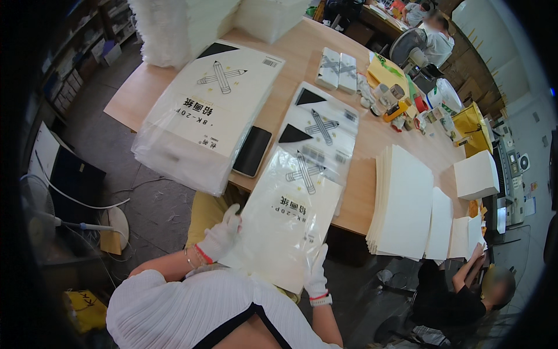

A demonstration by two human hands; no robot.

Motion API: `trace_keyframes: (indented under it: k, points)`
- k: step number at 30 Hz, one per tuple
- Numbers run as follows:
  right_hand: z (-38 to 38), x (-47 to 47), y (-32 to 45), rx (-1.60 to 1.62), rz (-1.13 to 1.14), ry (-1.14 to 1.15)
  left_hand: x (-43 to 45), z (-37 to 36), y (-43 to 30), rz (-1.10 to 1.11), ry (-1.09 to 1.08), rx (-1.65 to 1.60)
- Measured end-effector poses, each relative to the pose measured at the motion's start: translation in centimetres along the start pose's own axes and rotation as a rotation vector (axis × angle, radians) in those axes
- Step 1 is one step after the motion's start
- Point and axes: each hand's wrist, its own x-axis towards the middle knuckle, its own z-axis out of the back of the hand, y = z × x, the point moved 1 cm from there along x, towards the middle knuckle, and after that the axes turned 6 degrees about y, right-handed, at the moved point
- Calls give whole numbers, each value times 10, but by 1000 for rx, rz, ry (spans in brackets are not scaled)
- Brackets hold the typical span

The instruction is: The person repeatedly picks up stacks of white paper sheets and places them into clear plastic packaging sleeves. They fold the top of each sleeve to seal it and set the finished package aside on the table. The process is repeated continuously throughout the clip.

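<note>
Between my hands a pack of cream drawing paper (pixel 279 244) in clear, printed plastic tilts over the table's front edge towards my lap. My left hand (pixel 223 233), in a white knit glove with a red cuff, grips the pack's left edge. On the lower right edge is my gloved right hand (pixel 317 270), its fingers partly hidden behind the paper. The far end of the pack rests on a pile of clear plastic bags (pixel 322 118) printed with crossed pencils and black corners. How far the plastic covers the near end is hard to tell.
Left of the bags lies a stack of bagged paper packs (pixel 209 100), with a dark phone (pixel 252 150) beside it. Loose white paper stacks (pixel 403 200) stand at the right. Jars and bottles (pixel 394 102) crowd the far right. A co-worker (pixel 462 283) sits at the right.
</note>
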Motion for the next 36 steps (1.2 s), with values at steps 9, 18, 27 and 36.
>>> trace_keyframes:
  k: [9, 18, 27, 36]
  points:
    - [-17, -110, 26, -380, 135, 213, -73, -10, 27, 165, 581, -1014]
    - [26, -52, 32, -219, 53, -169, -26, -4, -12, -85, -46, -754]
    - [-16, 25, -15, 1254, -119, 46, 8, 33, -78, -654, -135, -402]
    - [-49, 146, 176, 1124, 448, 191, 25, 154, -21, -612, -924, -985]
